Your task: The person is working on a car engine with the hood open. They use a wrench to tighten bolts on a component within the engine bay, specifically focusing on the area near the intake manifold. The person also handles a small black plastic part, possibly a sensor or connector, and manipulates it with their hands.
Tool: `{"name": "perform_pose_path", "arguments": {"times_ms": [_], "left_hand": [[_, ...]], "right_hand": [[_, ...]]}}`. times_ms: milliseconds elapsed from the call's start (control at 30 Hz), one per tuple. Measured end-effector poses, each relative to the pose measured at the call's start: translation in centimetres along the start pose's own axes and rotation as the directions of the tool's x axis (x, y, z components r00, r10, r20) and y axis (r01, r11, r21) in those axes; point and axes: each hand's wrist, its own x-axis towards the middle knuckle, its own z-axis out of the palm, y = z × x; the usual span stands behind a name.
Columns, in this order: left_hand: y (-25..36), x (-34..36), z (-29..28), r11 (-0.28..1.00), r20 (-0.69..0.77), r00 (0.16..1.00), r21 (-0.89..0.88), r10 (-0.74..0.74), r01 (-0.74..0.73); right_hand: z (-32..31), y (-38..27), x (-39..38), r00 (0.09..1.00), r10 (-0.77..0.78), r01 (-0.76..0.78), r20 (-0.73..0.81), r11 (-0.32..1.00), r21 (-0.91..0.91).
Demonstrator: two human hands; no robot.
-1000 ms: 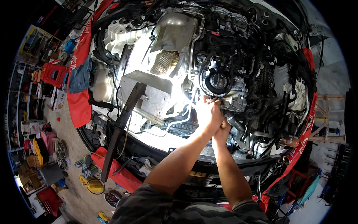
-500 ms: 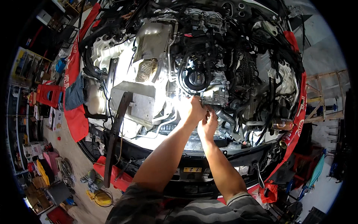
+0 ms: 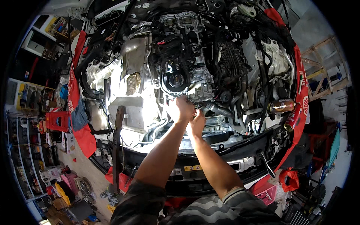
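Observation:
My left hand reaches into an open car engine bay, fingers curled at a metal housing just below a round black cap; what they grip is hidden. Right beside it and slightly lower, my right hand has its fingers bent around something small that I cannot make out. A bright metal shield lies to the left of both hands, lit strongly, and a dark hose runs off to their right.
A long dark bar stands across the bay's front left. Red covers drape both fenders. Two cans rest at the right edge. Shelving, a red stool and a wooden frame surround the car.
The view has shifted, so the engine sits further left and the surroundings show differently. My two hands stay close together at the same spot below the round cap, with small finger movements.

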Motion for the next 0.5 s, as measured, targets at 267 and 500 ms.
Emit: {"name": "perform_pose_path", "arguments": {"times_ms": [267,500], "left_hand": [[0.2,-0.2,-1.4,0.948,0.019,0.950,-0.082,0.311,-0.309],[-1.6,2.3,0.2,0.964,-0.075,0.964,0.097,0.256,-0.248]], "right_hand": [[1.3,1.2,0.6,0.999,-0.020,0.016,-0.036,0.994,-0.109],[1.0,0.3,-0.3,0.996,-0.089,0.087,-0.025,0.993,-0.085]]}}
